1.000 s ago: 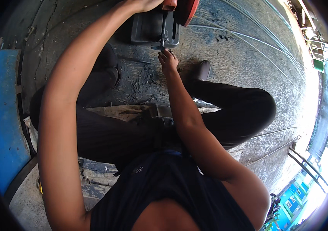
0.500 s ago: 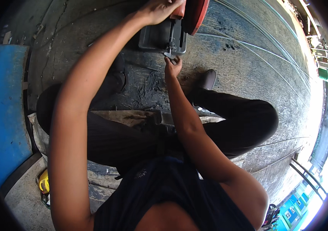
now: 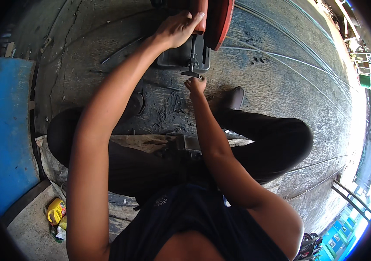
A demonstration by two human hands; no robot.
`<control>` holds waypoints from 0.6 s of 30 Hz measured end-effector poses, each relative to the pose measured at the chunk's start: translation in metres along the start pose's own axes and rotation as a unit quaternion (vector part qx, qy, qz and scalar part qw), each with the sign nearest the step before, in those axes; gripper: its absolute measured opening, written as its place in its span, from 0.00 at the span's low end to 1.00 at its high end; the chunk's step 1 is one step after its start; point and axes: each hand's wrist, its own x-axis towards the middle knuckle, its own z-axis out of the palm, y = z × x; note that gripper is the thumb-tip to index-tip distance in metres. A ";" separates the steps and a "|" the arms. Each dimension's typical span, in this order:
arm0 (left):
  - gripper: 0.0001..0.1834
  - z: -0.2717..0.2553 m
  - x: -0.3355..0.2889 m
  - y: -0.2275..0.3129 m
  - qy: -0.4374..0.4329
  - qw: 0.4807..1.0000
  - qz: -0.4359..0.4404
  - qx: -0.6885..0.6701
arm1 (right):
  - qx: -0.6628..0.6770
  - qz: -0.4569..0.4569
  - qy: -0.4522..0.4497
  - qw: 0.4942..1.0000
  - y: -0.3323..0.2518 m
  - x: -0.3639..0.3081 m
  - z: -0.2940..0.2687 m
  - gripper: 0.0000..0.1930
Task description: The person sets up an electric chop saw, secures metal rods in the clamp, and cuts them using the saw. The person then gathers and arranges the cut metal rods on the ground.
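Note:
At the top of the view stands a machine with a red round guard (image 3: 221, 24), which looks like a cut-off saw on a dark metal base (image 3: 168, 58). My left hand (image 3: 177, 29) is on an orange-red bar-shaped piece (image 3: 199, 19) beside the guard, its thumb lying across the piece and its fingers bent, partly hidden. Below that piece a screw rod (image 3: 193, 50) runs toward me and ends in a T-shaped clamp handle (image 3: 190, 74). My right hand (image 3: 197, 84) is at this handle, its fingers curled close against the handle's near side.
Long thin metal rods (image 3: 290, 48) lie on the worn floor to the right. A thin dark rod (image 3: 122, 50) lies left of the machine. A blue panel (image 3: 9, 126) stands at far left, with a yellow package (image 3: 56, 211) below it. My shoes (image 3: 237, 98) flank the work.
The view has shifted, so the machine sits lower in it. The clamp handle has turned to a different angle, and my right hand's fingers have shifted on it. My left hand stays at the orange-red piece.

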 end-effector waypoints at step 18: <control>0.28 -0.001 0.012 0.016 -0.005 1.000 -0.014 -0.003 | -0.466 -0.492 0.041 0.734 -0.026 -0.033 0.006 0.26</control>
